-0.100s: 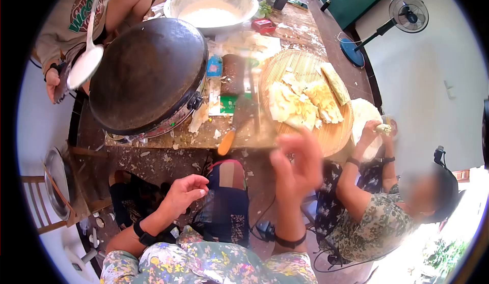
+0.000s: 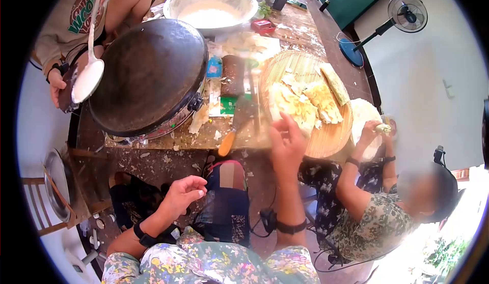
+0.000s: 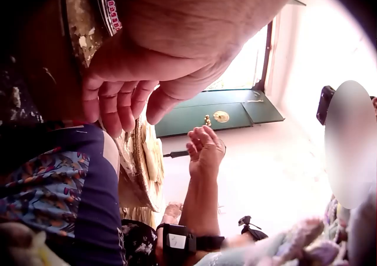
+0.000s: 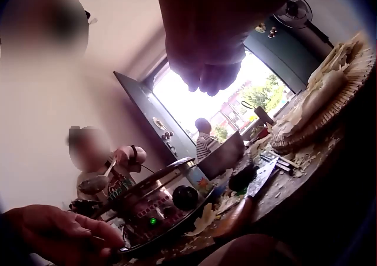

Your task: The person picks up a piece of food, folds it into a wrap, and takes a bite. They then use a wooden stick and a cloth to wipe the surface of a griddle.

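In the head view my left hand point(image 2: 184, 195) hangs over my lap with its fingers loosely bent and nothing in them. My right hand point(image 2: 288, 149) is raised at the table's front edge, holding nothing, fingers loosely curled. It overlaps the near side of a round woven tray point(image 2: 333, 131), which bears torn pieces of thin flatbread point(image 2: 295, 108) and a rolled one point(image 2: 334, 84). To the left of that hand lies a spatula point(image 2: 226, 144), its orange handle towards me. A large round black griddle point(image 2: 147, 75) stands at the table's left.
A person at the left holds a ladle point(image 2: 87, 80) of white batter beside the griddle. Behind stands a wide basin point(image 2: 211, 14) of batter. At the right a seated person holds a rolled flatbread point(image 2: 383, 129). A standing fan point(image 2: 407, 14) is by the wall. Scraps litter table and floor.
My right hand has shifted a little left, and its blur is gone. The ladle at the left has moved slightly lower. My left hand stays where it was.
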A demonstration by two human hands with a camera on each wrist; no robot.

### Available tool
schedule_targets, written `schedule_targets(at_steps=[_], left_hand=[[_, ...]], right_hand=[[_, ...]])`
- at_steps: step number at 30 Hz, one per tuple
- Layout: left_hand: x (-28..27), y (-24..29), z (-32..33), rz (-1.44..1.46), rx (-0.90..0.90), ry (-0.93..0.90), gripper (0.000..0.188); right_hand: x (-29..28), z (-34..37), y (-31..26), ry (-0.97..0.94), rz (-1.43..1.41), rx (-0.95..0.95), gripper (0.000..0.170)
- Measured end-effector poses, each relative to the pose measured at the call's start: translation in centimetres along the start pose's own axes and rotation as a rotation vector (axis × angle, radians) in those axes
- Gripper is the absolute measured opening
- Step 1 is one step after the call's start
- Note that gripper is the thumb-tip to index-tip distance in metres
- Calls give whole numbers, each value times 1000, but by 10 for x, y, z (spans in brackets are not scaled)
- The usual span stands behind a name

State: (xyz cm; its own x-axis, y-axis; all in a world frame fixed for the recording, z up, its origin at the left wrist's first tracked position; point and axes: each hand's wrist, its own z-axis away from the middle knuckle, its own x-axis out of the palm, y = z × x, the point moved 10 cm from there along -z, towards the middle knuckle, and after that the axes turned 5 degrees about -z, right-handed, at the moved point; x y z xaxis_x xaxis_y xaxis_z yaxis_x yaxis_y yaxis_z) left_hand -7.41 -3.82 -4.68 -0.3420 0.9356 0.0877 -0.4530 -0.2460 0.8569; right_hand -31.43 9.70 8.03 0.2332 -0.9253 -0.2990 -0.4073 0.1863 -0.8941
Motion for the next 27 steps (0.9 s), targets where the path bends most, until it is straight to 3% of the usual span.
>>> schedule_targets(at_steps=[2, 6, 8, 15, 18, 22, 25, 27], left_hand=[[6, -3, 0, 40, 6, -3, 25], [-7, -5, -2, 60, 34, 22, 25], [-8, -8, -2, 49, 38, 19, 25], [-10, -4, 2, 82, 36, 34, 26], [-13, -5, 3, 94, 37, 40, 26], [-19, -5, 5, 96, 38, 59, 26], [-22, 4, 8, 87, 49, 80, 25], [-21, 15, 6, 91, 88, 88, 24]], right_hand=[[-1, -17, 40, -75, 195, 47, 38], [-10, -62, 93, 15, 369, 24, 40], [-8, -84, 106, 6, 416, 49, 40], [39, -120, 112, -82, 672, 213, 66], [54, -128, 129, -38, 825, 146, 64], [48, -125, 143, 13, 603, 196, 69], [35, -108, 143, 66, -21, 262, 62], [28, -81, 125, 101, -271, 358, 58]])
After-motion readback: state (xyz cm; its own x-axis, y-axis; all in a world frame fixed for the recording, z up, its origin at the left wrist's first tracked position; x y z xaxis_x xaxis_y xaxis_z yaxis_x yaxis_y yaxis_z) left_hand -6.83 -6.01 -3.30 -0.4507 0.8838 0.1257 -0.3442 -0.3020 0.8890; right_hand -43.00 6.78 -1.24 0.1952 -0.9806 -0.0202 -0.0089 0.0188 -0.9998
